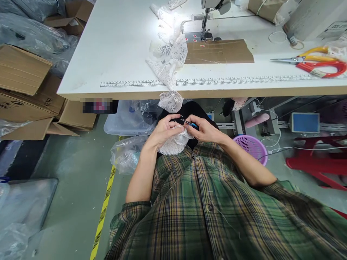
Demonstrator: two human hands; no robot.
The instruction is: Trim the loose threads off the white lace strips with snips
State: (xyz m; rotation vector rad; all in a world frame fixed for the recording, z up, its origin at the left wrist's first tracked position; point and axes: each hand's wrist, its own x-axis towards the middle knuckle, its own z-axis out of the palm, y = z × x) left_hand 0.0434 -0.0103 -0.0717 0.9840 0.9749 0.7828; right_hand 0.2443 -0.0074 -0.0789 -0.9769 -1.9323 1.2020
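below the table edge, lace is pinched in the left hand; tool is held in the right hand, tip by left fingers. lace should be kept taut, tip shallow and angled off skin, mesh unsnagged.

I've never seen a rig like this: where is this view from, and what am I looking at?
No robot here. The single picture comes from a camera on a person's head, looking down past a plaid shirt. Their left hand holds bunched white lace; the right hand holds a small dark tool with blue on it, too small to identify. On the white table are a sewing machine, more lace, a brown sheet and, at the right, red and yellow scissor handles. A ruler scale runs along the front edge.
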